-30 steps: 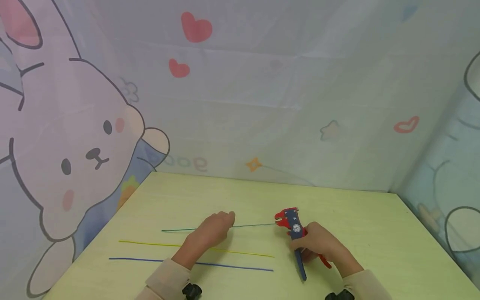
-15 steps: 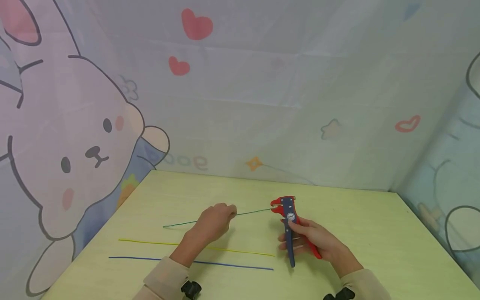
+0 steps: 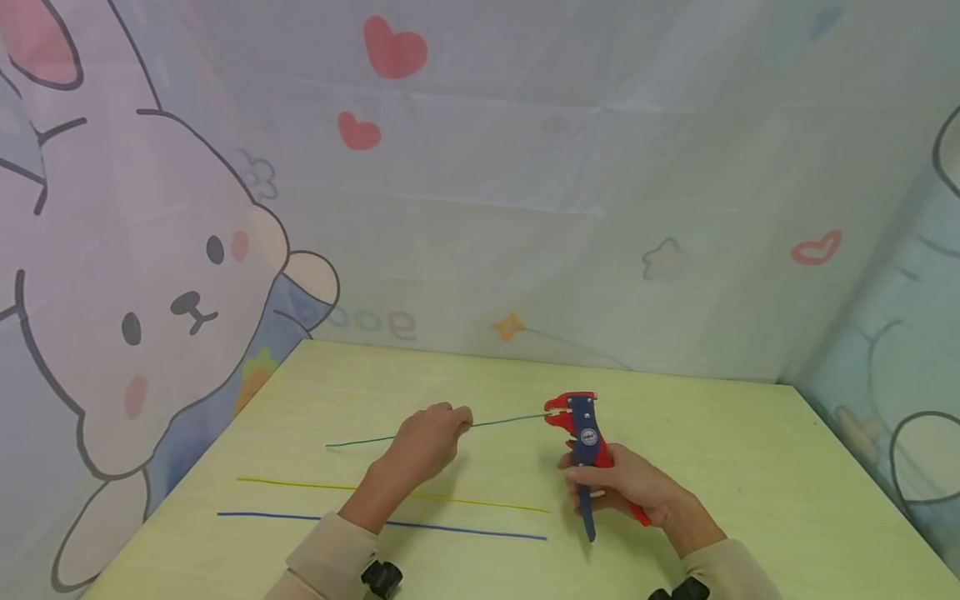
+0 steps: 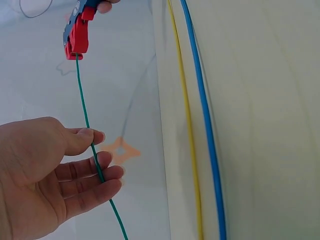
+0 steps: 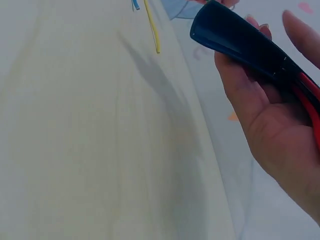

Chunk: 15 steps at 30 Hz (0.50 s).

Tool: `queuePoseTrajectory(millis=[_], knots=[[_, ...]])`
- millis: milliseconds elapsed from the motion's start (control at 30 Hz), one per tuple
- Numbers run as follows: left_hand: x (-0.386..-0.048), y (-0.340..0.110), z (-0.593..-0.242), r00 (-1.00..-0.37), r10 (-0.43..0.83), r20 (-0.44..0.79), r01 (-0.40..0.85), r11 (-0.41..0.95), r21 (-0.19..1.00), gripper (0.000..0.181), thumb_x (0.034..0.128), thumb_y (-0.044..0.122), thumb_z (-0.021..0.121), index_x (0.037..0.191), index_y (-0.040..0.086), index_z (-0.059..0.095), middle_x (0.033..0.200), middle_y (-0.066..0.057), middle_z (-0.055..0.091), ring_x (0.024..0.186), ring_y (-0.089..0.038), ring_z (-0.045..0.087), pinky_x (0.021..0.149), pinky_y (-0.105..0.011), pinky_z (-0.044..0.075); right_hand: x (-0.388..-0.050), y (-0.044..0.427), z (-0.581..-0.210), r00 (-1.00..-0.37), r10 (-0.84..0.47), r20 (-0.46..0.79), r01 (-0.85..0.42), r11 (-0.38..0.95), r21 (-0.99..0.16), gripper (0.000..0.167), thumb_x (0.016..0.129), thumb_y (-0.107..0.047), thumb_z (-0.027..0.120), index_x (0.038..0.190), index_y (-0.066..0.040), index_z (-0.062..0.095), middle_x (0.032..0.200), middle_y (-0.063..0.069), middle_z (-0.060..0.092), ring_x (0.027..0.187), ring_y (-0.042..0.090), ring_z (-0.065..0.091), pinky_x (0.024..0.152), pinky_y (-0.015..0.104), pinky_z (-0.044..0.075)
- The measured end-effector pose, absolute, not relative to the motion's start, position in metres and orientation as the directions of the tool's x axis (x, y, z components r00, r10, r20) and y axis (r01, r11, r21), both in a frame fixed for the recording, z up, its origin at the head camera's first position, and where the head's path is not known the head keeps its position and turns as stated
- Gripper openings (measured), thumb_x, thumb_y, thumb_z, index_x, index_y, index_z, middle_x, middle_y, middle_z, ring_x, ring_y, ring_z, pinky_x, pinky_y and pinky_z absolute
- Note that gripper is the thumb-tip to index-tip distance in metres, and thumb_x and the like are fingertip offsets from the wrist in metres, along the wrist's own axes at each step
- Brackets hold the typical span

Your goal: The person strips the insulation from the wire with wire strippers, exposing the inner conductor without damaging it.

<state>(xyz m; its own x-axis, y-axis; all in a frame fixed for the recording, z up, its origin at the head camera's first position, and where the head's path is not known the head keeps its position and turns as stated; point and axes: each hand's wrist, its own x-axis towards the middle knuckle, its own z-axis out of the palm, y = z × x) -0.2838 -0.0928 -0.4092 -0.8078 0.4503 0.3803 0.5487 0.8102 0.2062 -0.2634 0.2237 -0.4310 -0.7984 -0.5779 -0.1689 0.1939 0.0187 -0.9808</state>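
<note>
My left hand (image 3: 429, 443) is pinching the thin green wire (image 4: 81, 92) above the pale surface (image 3: 750, 467); its tip is meeting the notched red jaws of the wire stripper (image 3: 585, 417) my right hand (image 3: 641, 487) is gripping. Under my left forearm (image 3: 371, 500), a smooth yellow wire (image 4: 188, 117) and blue wire (image 4: 207, 117) are stretching from near the left edge. A creased sheet (image 3: 525, 167) is hanging behind the far edge.

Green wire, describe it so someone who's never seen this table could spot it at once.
On the pale yellow table, look past the blue wire and the yellow wire to the left hand. Held there is the green wire, one end at the red mouth of the red-and-blue tool in the right hand. Its neighbours lie on the table; it alone is green and held.
</note>
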Motion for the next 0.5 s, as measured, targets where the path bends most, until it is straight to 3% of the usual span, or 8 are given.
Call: queuePoseTrajectory(millis=[100,500], knots=[[-0.2842,-0.0932,-0.4099,-0.805,0.452,0.384,0.554,0.804,0.216,0.006,0.0992,0.011,0.062,0.098,0.011,0.068,0.080,-0.004,0.059,0.063,-0.016,0.051,0.056,-0.034,0.046,-0.2632,0.2229,-0.4313,-0.806,-0.567,-0.169,0.174,0.045,-0.984,0.034,0.094,-0.008,0.068,0.118,0.012,0.053,0.092,0.013,0.064,0.083,0.028,0.067,0.084,0.046,0.055],[-0.2840,-0.0953,-0.4102,-0.775,0.473,0.420,0.587,0.784,0.201,0.006,0.0991,0.012,0.063,0.097,0.012,0.068,0.077,-0.002,0.056,0.060,-0.013,0.045,0.054,-0.030,0.043,-0.2626,0.2176,-0.4320,-0.838,-0.524,-0.152,0.108,0.114,-0.988,0.025,0.091,-0.008,0.071,0.105,0.007,0.057,0.085,0.010,0.065,0.076,0.025,0.066,0.077,0.044,0.056]])
